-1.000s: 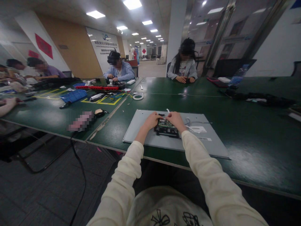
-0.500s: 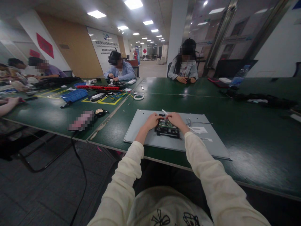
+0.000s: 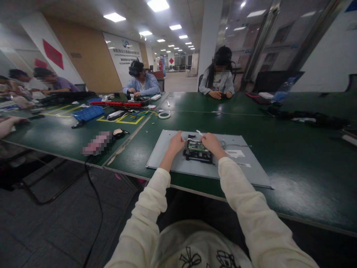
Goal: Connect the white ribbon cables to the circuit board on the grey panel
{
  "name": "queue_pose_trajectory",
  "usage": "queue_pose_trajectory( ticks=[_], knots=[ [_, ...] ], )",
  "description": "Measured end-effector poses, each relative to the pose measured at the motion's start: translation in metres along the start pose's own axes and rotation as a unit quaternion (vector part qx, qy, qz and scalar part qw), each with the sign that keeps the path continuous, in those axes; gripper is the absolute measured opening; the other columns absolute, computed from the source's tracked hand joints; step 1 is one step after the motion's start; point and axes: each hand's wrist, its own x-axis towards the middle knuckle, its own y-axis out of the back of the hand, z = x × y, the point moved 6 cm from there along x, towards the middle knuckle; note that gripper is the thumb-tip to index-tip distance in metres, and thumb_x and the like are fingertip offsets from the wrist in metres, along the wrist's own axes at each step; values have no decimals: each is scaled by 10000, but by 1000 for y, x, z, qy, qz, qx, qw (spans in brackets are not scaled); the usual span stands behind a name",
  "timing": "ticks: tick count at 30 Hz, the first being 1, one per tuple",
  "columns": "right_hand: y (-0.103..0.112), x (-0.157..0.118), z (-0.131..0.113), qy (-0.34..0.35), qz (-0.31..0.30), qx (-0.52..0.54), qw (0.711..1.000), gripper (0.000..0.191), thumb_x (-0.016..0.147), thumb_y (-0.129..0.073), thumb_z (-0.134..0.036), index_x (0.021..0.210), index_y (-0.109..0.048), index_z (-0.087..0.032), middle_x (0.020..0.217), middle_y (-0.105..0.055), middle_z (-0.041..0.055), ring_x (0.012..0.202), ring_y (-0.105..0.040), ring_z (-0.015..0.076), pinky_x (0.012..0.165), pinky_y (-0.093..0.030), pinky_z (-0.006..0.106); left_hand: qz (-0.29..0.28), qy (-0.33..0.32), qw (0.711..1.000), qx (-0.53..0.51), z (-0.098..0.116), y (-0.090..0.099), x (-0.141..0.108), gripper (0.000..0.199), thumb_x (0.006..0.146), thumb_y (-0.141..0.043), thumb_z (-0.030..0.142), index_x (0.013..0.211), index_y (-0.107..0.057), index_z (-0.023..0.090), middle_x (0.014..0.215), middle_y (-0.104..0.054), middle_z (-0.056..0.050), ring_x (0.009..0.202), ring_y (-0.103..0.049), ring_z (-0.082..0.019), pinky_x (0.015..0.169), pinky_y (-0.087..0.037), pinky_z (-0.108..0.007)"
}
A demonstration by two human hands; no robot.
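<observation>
A green circuit board (image 3: pixel 195 145) sits in a black frame (image 3: pixel 199 159) on a flat grey panel (image 3: pixel 158 152). My left hand (image 3: pixel 176 143) is closed at the board's far left corner, its fingertips beside a thin white band; what they grip, if anything, is too small to make out. To the right, my right hand (image 3: pixel 211 143) pinches a narrow white strip (image 3: pixel 199 132), whose end sticks up past the fingers. A thin grey cable (image 3: pixel 237 145) and white labels (image 3: pixel 235 153) lie on the panel right of that hand.
Beyond the panel on the green table (image 3: pixel 195 119) lie a white ring-shaped roll (image 3: pixel 164 115) and a small wrench (image 3: pixel 168 104). Left are a blue basket (image 3: pixel 88 113), a blurred-out pink object (image 3: pixel 97 143) and a black cord (image 3: pixel 95 193). Co-workers sit across the table.
My hands have moved apart: the left hand drew back to the left, the right shifted slightly right. The white strip moved right with the right hand, and more of the board shows.
</observation>
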Motion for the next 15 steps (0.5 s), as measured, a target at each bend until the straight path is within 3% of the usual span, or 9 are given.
queue_pose_trajectory(
  ticks=[4,8,12,15],
  knots=[
    [12,-2,0,8,37,16,999,268,793,-423,-189,791,-687,-140,891,-657,112,845,-579,178,731,-371,232,17,27,999,27,-1,6,-2,447,767,-443,87,1210,-446,147,885,-649,-80,871,-593,-185,780,-405,-267],
    [29,-6,-4,29,90,178,980,226,767,-424,-234,785,-638,-162,789,-644,45,762,-565,149,716,-384,229,52,33,998,7,0,15,-4,359,805,-415,127,1158,-471,162,887,-651,-85,883,-593,-196,779,-403,-283],
    [32,-14,-21,80,26,375,923,200,717,-432,-241,816,-588,-165,806,-624,21,777,-565,136,735,-410,232,108,30,990,-89,-1,24,-2,257,850,-374,169,1071,-504,174,815,-649,-53,793,-599,-160,735,-413,-260],
    [29,-22,-34,93,-52,455,884,208,724,-422,-263,833,-572,-168,826,-610,19,799,-560,137,748,-421,238,102,47,972,-206,-3,23,1,230,896,-342,283,1004,-513,173,690,-631,-18,646,-589,-125,645,-423,-230]
  ],
)
